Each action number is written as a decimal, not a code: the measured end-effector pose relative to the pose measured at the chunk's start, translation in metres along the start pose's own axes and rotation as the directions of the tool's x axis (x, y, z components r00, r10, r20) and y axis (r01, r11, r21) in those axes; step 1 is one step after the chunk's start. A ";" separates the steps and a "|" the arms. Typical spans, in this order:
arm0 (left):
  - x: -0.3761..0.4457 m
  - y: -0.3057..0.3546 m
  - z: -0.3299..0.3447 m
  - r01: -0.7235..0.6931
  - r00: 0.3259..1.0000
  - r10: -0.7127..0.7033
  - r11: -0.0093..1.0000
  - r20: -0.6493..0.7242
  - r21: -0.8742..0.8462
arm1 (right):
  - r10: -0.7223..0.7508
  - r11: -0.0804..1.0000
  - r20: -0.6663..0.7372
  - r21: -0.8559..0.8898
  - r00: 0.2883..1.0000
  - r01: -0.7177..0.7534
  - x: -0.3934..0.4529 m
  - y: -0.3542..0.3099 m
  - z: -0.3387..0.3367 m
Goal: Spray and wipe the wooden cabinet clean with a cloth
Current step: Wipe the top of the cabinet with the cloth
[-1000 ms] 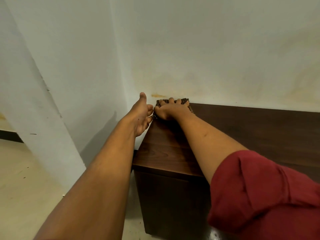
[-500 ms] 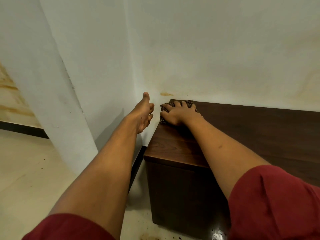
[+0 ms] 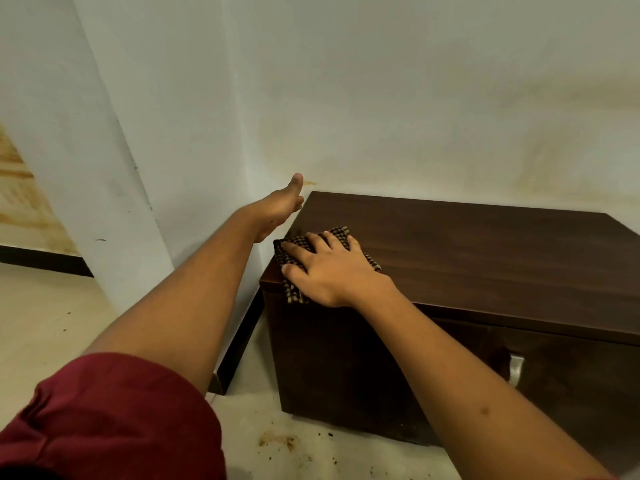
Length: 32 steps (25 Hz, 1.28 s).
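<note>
Fingers [image 3: 313, 245] of right hand [image 3: 334, 271] splayed flat on cloth [image 3: 294, 268] at cabinet [image 3: 467, 251] top's front-left corner, gripping nothing; cloth likely soft, light; press by palm; left hand [image 3: 277, 211] open, empty, by left edge.

Home room corner: stained white wall [image 3: 415, 98], wooden cabinet [image 3: 467, 244], tiled floor [image 3: 41, 323].

The cabinet [image 3: 467, 251] top lies bare right of the cloth [image 3: 294, 251], while the wall [image 3: 415, 116] blocks its rear edge and the left hand [image 3: 277, 213] fills the corner gap.
</note>
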<state>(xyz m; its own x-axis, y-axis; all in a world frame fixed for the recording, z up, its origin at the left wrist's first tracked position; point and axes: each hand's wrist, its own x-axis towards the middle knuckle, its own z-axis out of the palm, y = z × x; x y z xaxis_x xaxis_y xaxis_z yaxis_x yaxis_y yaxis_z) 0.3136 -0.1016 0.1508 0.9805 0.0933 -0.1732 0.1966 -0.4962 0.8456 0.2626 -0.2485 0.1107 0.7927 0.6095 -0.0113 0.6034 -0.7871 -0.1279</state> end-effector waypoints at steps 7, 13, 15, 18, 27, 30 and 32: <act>-0.006 0.007 0.035 0.047 0.988 -0.101 0.924 0.121 0.380 | 0.466 0.884 0.000 -0.021 0.885 -0.466 -0.076 0.141 -0.020; 0.000 0.006 0.031 0.020 0.993 -0.067 0.910 0.099 0.415 | 0.682 0.731 -0.016 0.000 0.731 -0.682 -0.105 0.156 -0.024; 0.007 0.006 0.030 0.016 0.994 -0.059 0.912 0.094 0.410 | 0.580 0.814 -0.047 -0.010 0.814 -0.581 -0.088 0.119 -0.017; 0.010 0.014 0.044 0.006 0.994 -0.054 0.900 0.098 0.435 | 0.385 0.922 -0.053 -0.014 0.921 -0.386 -0.071 0.077 -0.007; 0.016 0.040 0.086 -0.060 0.986 -0.029 0.859 0.164 0.509 | 0.590 0.807 -0.025 -0.011 0.807 -0.590 -0.133 0.222 -0.025; 0.018 0.039 0.086 -0.060 0.988 -0.020 0.865 0.152 0.499 | 0.763 0.647 -0.024 0.023 0.646 -0.762 -0.163 0.257 -0.030; 0.020 0.039 0.084 -0.052 0.988 -0.026 0.872 0.152 0.488 | 0.799 0.601 -0.012 0.030 0.601 -0.798 -0.161 0.248 -0.030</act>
<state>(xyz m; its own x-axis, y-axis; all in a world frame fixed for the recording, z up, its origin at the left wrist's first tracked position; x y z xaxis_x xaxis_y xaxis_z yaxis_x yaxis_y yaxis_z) 0.3399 -0.1919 0.1384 0.9625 -0.0266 -0.2698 0.1164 -0.8582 0.5000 0.2872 -0.5442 0.1105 0.9597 -0.2635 -0.0975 -0.2727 -0.9572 -0.0972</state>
